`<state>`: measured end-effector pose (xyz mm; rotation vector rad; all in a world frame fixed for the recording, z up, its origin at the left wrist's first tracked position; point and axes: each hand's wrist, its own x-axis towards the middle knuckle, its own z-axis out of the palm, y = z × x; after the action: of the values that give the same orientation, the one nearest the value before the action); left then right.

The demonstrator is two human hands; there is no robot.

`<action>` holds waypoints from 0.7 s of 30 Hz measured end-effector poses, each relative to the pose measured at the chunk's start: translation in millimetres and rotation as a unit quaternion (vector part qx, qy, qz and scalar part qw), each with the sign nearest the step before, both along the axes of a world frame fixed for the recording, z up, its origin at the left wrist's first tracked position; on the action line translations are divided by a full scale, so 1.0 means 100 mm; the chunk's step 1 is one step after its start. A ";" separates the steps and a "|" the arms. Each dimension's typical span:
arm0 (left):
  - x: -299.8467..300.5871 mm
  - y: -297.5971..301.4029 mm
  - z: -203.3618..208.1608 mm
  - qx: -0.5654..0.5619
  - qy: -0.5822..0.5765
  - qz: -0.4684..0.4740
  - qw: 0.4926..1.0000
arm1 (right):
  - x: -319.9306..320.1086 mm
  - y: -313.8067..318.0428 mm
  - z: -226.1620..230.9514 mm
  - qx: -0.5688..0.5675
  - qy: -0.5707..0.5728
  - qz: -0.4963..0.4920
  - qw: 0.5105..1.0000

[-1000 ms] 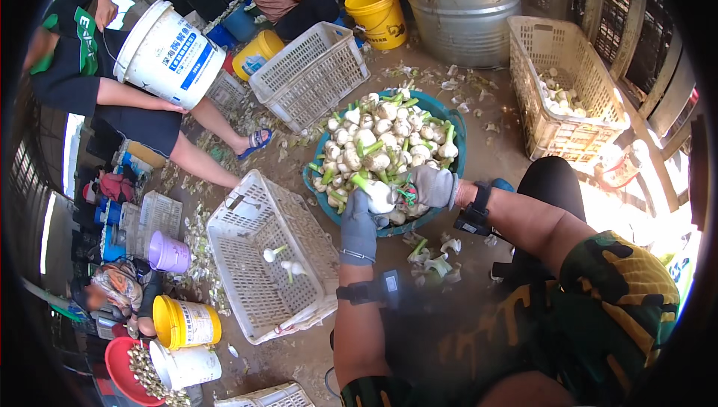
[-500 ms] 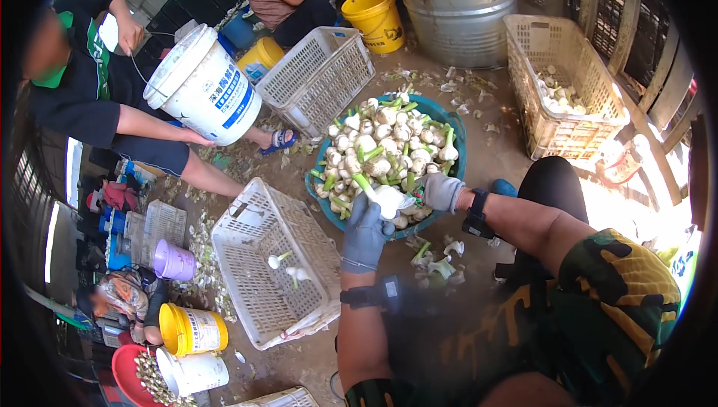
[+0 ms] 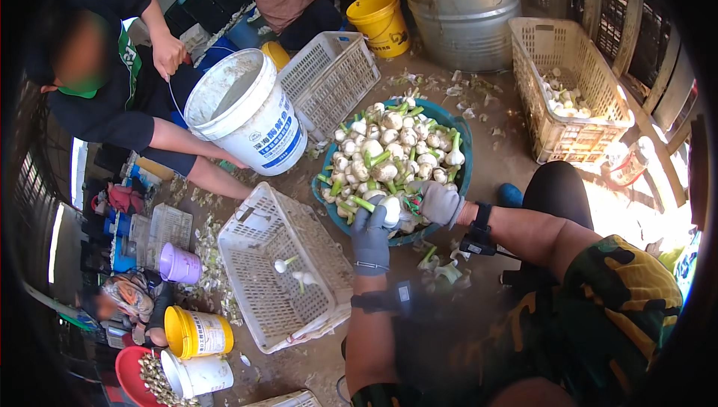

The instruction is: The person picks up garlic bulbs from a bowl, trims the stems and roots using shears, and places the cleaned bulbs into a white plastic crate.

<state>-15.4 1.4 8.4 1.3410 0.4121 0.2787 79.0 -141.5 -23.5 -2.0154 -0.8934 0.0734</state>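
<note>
My left hand (image 3: 371, 242), in a grey glove, is closed around a peeled white garlic bulb (image 3: 391, 213) whose green stem points up and left. Close beside it is my right hand (image 3: 441, 204), also gloved, with its fingers curled. A small red and green piece (image 3: 412, 203) shows at those fingertips, too little of it to name. Both hands are over the near rim of a round teal tub (image 3: 465, 154). Heaped in that tub are many garlic bulbs (image 3: 385, 171) with cut green stems and soiled skins.
Left of my arm stands a white crate (image 3: 247, 287) with a few bulbs; another crate (image 3: 576, 138) at right also holds garlic. A co-worker at left holds a white bucket (image 3: 273, 127) over the floor. A metal drum (image 3: 467, 33) and yellow bucket (image 3: 378, 26) stand behind.
The co-worker's white bucket has moved right and tipped so its mouth shows more. My left hand has turned the bulb slightly, and my right hand has come a little lower beside it.
</note>
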 end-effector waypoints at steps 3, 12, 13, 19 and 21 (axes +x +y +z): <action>-0.02 -0.01 -0.03 -0.056 -0.030 -0.028 0.998 | 0.15 -0.02 -0.19 -0.271 -0.173 0.013 0.947; -0.03 0.08 -0.01 0.053 -0.061 -0.093 0.992 | 0.48 -0.13 -0.70 -0.192 -0.076 0.082 0.975; -0.01 0.07 -0.04 0.050 -0.066 -0.088 0.993 | 0.49 -0.08 -0.71 -0.215 -0.206 0.138 0.945; -0.01 0.08 -0.05 0.266 -0.095 -0.091 0.955 | 0.15 0.13 -0.19 -0.047 -0.091 0.177 0.979; -0.02 0.10 -0.09 0.217 -0.078 -0.080 0.970 | 0.09 0.06 -0.27 -0.041 -0.057 0.147 0.987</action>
<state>-17.3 11.1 -0.7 1.7566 0.1090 0.3486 87.8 -135.6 -50.0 -1.9634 -1.2753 0.1636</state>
